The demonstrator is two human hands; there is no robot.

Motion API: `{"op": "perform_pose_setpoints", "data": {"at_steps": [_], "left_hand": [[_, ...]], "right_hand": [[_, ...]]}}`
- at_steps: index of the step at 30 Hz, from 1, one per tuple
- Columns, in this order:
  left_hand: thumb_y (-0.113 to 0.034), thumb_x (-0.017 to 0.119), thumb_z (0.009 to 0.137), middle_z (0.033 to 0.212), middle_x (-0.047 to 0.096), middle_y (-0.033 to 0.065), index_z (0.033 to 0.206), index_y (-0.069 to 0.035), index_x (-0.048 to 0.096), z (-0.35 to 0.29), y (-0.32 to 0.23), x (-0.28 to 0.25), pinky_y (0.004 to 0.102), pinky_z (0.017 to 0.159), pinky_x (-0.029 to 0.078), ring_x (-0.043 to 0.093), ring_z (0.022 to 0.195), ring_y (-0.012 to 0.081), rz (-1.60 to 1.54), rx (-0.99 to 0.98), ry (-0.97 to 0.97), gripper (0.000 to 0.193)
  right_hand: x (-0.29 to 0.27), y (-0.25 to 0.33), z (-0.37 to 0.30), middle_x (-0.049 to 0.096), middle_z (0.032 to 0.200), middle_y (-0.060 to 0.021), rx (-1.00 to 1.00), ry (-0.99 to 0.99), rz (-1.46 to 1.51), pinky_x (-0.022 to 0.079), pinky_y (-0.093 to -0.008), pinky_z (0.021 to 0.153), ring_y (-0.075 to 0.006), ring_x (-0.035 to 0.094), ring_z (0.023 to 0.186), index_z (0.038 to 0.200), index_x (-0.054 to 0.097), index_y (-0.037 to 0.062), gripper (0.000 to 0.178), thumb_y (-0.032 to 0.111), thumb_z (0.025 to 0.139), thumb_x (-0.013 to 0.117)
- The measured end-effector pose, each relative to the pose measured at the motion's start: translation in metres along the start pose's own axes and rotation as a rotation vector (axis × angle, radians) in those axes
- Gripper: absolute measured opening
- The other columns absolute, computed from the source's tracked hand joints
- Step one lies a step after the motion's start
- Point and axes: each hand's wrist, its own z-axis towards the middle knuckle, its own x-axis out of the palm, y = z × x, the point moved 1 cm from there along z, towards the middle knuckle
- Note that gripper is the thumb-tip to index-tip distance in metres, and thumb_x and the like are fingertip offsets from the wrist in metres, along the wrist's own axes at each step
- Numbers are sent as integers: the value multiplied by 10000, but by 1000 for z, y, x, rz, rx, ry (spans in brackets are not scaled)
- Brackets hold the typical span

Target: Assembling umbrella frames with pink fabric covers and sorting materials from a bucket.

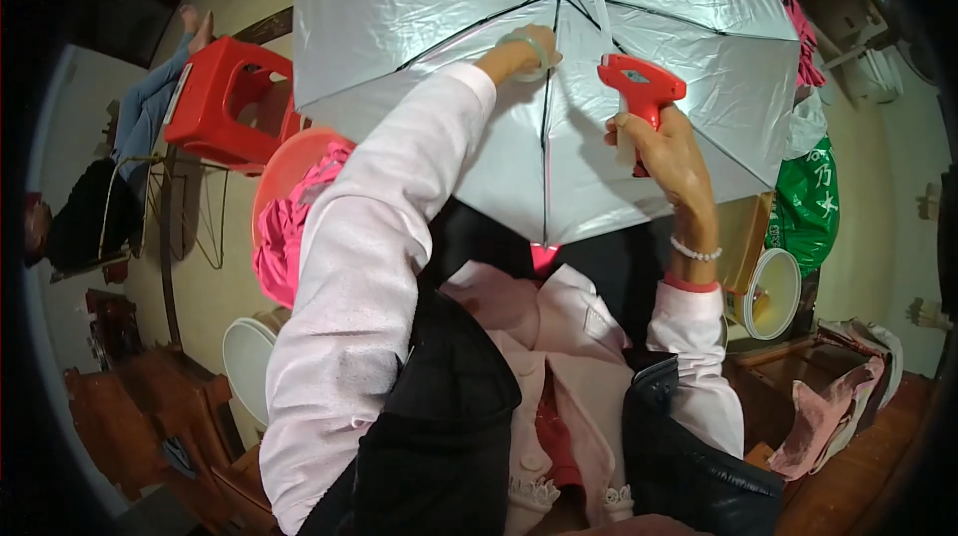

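**Umbrella open on your lap, red tool gripped in your right hand**

Umbrella (449, 57) is lying open in front of you in the head view, its silver inner side and dark ribs facing you and filling the upper middle of the picture. Your left hand (514, 55) is reaching up against the silver cloth near a rib; a pale green bangle (534, 49) is sitting on that wrist, and I cannot tell how its fingers are set. Your right hand (664, 147) is closing around the handle of a red tagging gun (639, 87), its nose pointing at the cloth. A red stool (215, 102) is standing to your left, well apart.
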Motion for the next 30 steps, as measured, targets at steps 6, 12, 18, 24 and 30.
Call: {"op": "perform_pose_setpoints", "data": {"at_steps": [6,12,18,24,30], "left_hand": [[-201,595,664,893,607,217,849,-1,635,23,1,33,383,761,466,593,839,348,-167,-198,-184,275],[-168,570,689,893,612,197,864,-24,637,63,32,34,380,763,471,591,851,336,-246,-152,-377,237],[-214,574,684,817,630,155,835,-57,654,58,51,46,366,715,465,601,782,295,-549,0,-556,233],[-217,566,695,781,630,151,815,-46,650,54,53,43,365,691,460,603,733,291,-556,19,-534,225],[-216,560,716,756,631,144,843,-39,648,60,55,46,340,660,464,605,692,254,-596,16,-503,235]], "right_hand": [[-35,26,62,571,670,-50,-60,46,-362,397,-248,435,-120,518,546,861,523,-17,225,190,771,524],[-13,-35,144,554,651,-70,253,215,53,435,-277,460,-151,537,545,882,503,-18,182,123,767,510],[36,-90,173,584,718,-133,345,66,746,501,-317,520,-221,603,600,938,474,-23,186,78,785,506],[60,-90,181,549,687,-143,379,-127,899,492,-328,445,-230,584,554,910,461,-47,190,35,747,515],[67,-92,176,556,692,-143,369,-131,922,494,-349,438,-237,585,550,920,460,-38,196,43,748,508]]}}
